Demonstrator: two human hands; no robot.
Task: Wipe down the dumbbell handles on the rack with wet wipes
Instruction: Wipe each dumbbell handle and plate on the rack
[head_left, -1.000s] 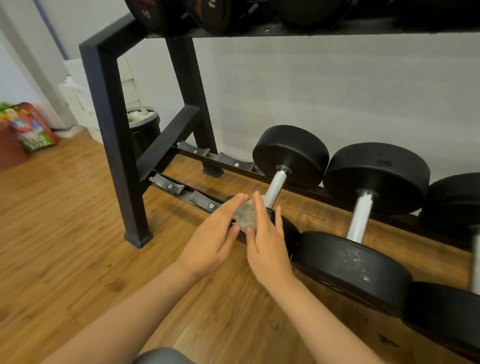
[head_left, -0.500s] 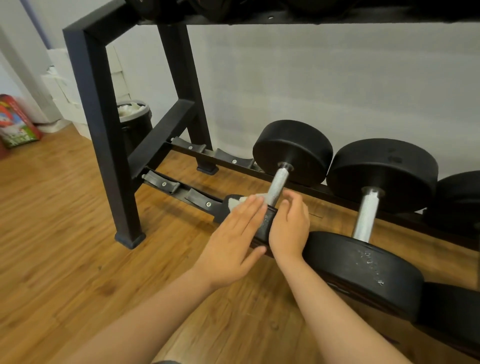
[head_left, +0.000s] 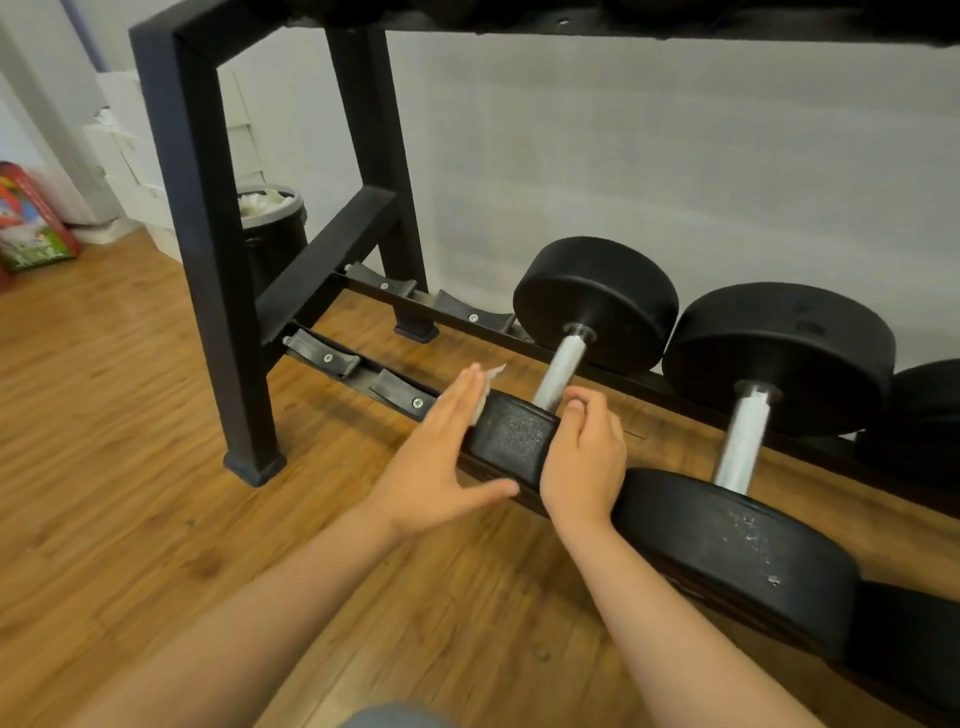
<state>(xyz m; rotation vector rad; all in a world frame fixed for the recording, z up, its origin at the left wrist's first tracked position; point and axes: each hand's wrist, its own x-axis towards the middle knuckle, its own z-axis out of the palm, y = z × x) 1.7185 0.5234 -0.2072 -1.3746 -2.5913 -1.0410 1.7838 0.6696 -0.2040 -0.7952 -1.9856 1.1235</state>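
Both hands were on the end dumbbell (head_left: 511, 434), which lay on the lower rails of the rack (head_left: 208, 260).
The left hand (head_left: 441, 467), fingers straight, pressed a white wet wipe (head_left: 491, 374) against the left side of the near head, one corner showing past the fingertips. The right hand (head_left: 582, 462) curled its fingers over that head's right edge, just beside the base of the steel handle (head_left: 561, 371). A second dumbbell (head_left: 743, 431) sat just right of it; a black bin (head_left: 275, 228) stood behind the rack.
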